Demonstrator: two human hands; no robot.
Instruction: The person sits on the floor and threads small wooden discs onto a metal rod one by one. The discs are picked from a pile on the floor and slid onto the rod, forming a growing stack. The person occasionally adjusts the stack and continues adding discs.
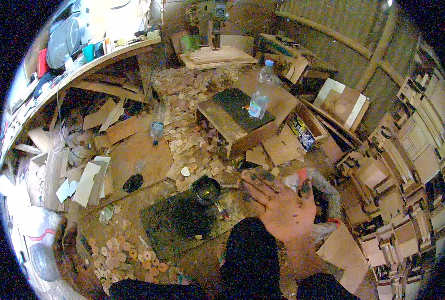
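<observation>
My right hand point(288, 210) reaches in from the lower right, fingers stretched out and thumb spread, with dark stains on the fingertips and thumb. Its fingertips are close to a thin stick point(230, 186) that leads to a small black bowl point(206, 190) with dark, shiny contents. That bowl rests at the upper edge of a black-stained board point(175, 215). Beside my thumb lies a grey cloth point(327, 192) with red parts. At the far lower left, my left hand point(72, 250) is in deep shadow; its fingers cannot be made out.
A low wooden table point(285, 107) bears a clear bottle point(258, 97). Another bottle point(157, 131) lies among wooden discs point(197, 135). More discs point(125, 257) are piled at lower left. Wooden wheeled pieces point(407, 235) line the right. A cluttered bench point(117, 50) curves along the upper left.
</observation>
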